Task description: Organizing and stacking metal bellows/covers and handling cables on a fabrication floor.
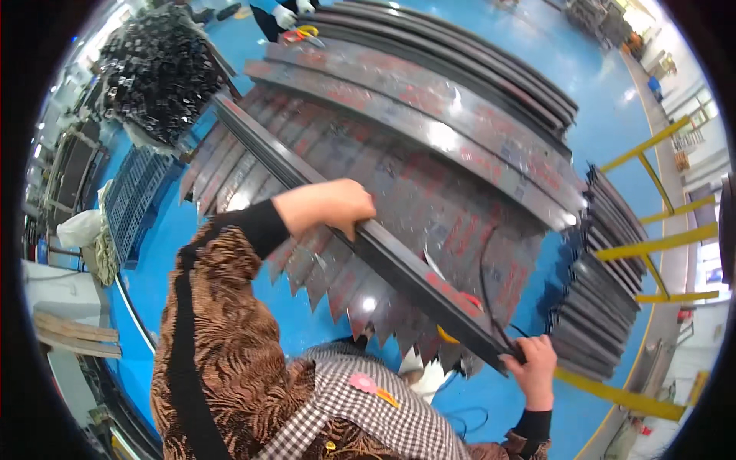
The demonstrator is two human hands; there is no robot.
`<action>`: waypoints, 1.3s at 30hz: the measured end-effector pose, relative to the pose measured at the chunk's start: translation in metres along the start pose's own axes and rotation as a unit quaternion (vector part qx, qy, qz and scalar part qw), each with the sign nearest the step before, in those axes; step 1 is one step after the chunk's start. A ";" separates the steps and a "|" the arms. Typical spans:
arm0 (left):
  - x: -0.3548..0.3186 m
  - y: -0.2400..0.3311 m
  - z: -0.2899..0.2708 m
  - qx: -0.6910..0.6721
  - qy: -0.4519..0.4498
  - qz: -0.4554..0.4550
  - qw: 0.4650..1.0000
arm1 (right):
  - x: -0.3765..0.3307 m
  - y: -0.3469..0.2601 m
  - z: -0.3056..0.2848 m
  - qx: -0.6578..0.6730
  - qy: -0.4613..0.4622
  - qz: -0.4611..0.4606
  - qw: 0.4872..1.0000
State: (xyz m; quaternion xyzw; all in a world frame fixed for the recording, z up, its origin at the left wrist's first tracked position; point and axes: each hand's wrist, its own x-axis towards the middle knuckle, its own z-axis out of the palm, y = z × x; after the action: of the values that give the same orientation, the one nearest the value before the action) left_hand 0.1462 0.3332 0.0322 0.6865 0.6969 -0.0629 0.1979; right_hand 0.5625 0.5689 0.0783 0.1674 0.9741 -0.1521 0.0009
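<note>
Two bare hands hold one long dark metal strip (368, 245), which runs slanted from the upper left down to the lower right. Left hand (326, 205) grips it from above near its middle, fingers curled over the edge. Right hand (535, 366) is closed around its lower end. Under the strip many similar metal strips (429, 192) lie side by side, with pointed ends, above a blue floor (606, 123). Another stack of strips (602, 284) lies to the right, near yellow rails (659, 230).
</note>
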 end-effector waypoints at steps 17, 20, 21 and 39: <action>-0.094 0.022 0.065 0.289 0.246 -0.112 0.918 | -0.188 -0.030 0.018 0.186 0.158 0.321 0.915; -0.072 0.154 0.026 -0.370 0.124 -0.132 0.911 | -0.225 -0.048 0.010 0.269 0.171 0.357 0.878; -0.063 0.204 0.016 -0.432 0.044 -0.029 0.900 | -0.231 -0.057 0.015 0.266 0.139 0.335 0.893; -0.157 0.129 -0.053 -0.788 0.422 0.098 0.437 | -0.643 0.074 0.229 0.038 0.090 0.543 0.834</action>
State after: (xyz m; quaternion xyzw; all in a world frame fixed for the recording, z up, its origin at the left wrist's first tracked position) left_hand 0.2596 0.2122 0.1618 0.2392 0.3702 0.8310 0.3394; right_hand 1.1821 0.3576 -0.1277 0.6822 0.7159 -0.1484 -0.0104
